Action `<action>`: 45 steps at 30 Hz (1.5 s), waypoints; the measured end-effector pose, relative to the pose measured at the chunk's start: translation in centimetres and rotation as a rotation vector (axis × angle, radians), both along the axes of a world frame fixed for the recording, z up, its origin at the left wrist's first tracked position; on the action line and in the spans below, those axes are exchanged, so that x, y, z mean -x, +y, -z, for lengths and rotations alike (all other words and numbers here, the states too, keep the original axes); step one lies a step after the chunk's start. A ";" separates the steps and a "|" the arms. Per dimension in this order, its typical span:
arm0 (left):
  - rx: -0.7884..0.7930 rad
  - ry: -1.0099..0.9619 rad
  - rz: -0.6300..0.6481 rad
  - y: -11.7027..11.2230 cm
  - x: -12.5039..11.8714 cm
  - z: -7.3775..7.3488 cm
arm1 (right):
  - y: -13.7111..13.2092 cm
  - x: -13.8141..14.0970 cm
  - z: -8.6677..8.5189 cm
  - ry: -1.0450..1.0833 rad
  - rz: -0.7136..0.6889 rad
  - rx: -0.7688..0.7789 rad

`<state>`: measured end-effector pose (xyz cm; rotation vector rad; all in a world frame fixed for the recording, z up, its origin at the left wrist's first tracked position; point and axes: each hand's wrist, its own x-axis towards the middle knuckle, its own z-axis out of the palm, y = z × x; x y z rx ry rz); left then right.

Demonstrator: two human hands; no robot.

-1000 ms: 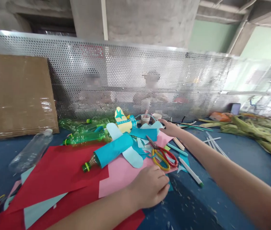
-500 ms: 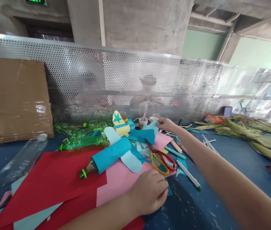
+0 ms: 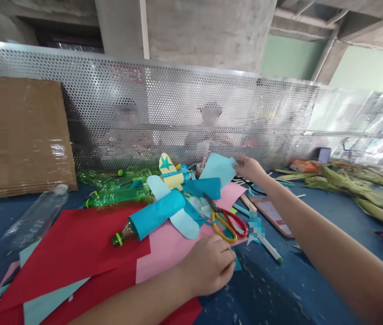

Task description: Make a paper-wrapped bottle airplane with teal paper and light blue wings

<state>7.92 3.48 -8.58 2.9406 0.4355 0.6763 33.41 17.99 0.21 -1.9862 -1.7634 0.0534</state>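
Pinched at its right edge, a light blue sheet of paper [image 3: 217, 168] is held up by my right hand [image 3: 250, 169] over the pile. My left hand [image 3: 212, 264] rests with curled fingers by the front edge of the pink paper [image 3: 161, 253]; whether anything is inside it is hidden. Just beyond it lie scissors [image 3: 228, 224] with red and yellow handles. A green bottle wrapped in blue paper [image 3: 157, 214], with pale blue wings, lies on the red paper [image 3: 100, 243]. Behind it stands a yellow paper plane [image 3: 171, 176] with a star on its tail.
Green bottles [image 3: 120, 196] and a clear bottle [image 3: 37, 216] lie left, near a cardboard sheet [image 3: 22, 140]. A white marker [image 3: 271, 250] and a phone [image 3: 273, 214] are right of the scissors. Dry husks [image 3: 347, 185] spread farther right. A perforated metal screen [image 3: 178, 108] borders the table.
My right hand has lifted the light blue paper off the pile and moved slightly right and up. More of the phone now shows beneath my right arm. My left hand stays nearly still.
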 end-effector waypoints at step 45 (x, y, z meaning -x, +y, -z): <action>0.099 0.614 -1.023 5.2 7.0 -9.4 | 0.6 3.4 2.6 0.075 0.070 0.004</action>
